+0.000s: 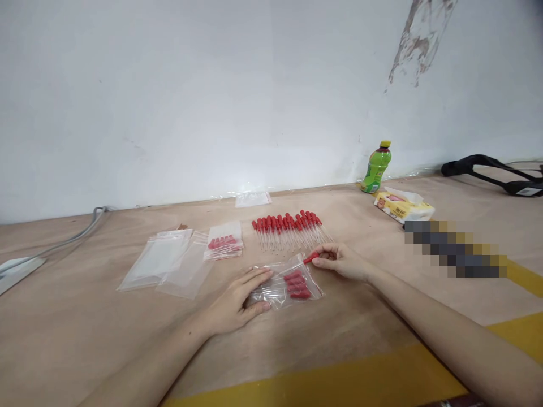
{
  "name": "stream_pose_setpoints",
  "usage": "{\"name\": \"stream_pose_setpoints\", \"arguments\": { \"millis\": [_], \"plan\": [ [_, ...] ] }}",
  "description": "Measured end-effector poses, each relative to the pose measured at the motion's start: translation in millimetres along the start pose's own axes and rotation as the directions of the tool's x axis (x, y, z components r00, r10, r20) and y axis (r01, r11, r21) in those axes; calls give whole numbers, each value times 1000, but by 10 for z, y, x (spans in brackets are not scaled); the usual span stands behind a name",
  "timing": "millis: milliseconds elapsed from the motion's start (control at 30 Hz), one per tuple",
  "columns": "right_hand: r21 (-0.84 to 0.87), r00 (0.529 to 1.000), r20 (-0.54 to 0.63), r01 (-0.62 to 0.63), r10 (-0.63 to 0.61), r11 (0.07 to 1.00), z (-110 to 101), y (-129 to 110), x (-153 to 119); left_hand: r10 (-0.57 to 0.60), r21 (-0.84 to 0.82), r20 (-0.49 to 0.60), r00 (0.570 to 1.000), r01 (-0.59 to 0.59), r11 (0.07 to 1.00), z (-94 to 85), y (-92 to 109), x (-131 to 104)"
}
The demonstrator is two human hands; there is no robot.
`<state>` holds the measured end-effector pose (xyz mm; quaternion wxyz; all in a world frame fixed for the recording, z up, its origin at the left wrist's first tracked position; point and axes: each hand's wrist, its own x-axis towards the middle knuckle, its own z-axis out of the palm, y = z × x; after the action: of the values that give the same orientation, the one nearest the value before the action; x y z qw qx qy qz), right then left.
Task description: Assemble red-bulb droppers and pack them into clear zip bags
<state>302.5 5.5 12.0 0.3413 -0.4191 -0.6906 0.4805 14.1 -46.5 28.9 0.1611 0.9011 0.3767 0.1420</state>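
Observation:
A clear zip-lock bag (pixel 278 294) lies in front of me with several red-bulbed droppers (pixel 296 282) inside it. My left hand (pixel 237 299) rests on the bag's left end, thumb and fingers spread flat. At the bag's upper right corner, my right hand (pixel 339 260) pinches the red bulb of a dropper (pixel 311 258); its tube seems to reach into the bag's mouth, though the clear plastic makes this hard to see. Just beyond, a row of loose droppers (pixel 288 223) lies with the red bulbs pointing to the wall.
Left of the row sits a stack of filled bags (pixel 224 242), beside empty clear bags (pixel 163 254). Another flat bag (pixel 253 199) lies by the wall. A green bottle (pixel 376 168), a tissue pack (pixel 403 207) and a black frame-like object (pixel 487 169) stand right. A grey cable (pixel 85 229) runs at left.

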Motion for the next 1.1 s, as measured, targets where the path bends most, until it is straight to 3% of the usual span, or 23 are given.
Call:
{"name": "stream_pose_setpoints", "arguments": {
  "millis": [100,200,467,600,767,1000,1100],
  "plan": [
    [-109,985,86,158,-149,981,48,3,42,5,6,-2,1000,-5,1000,-7,11,7],
    [-97,967,113,239,-228,966,75,-4,55,16,4,-8,1000,-16,1000,-3,8,10],
    [-18,958,136,257,-252,966,146,24,85,16,4,-9,1000,-16,1000,-11,5,8],
    [-28,989,34,146,-145,989,219,42,147,17,-16,-17,1000,-17,1000,-10,6,14],
    [60,995,-84,57,-52,997,246,52,175,30,-47,-35,999,-31,998,-4,3,14],
    [-111,981,-158,95,-112,989,287,58,160,1,-65,-28,1000,-3,998,-8,5,5],
    [-229,968,-122,190,-222,955,302,31,147,10,-63,-34,999,-12,998,-2,-1,6]
  ]
}}
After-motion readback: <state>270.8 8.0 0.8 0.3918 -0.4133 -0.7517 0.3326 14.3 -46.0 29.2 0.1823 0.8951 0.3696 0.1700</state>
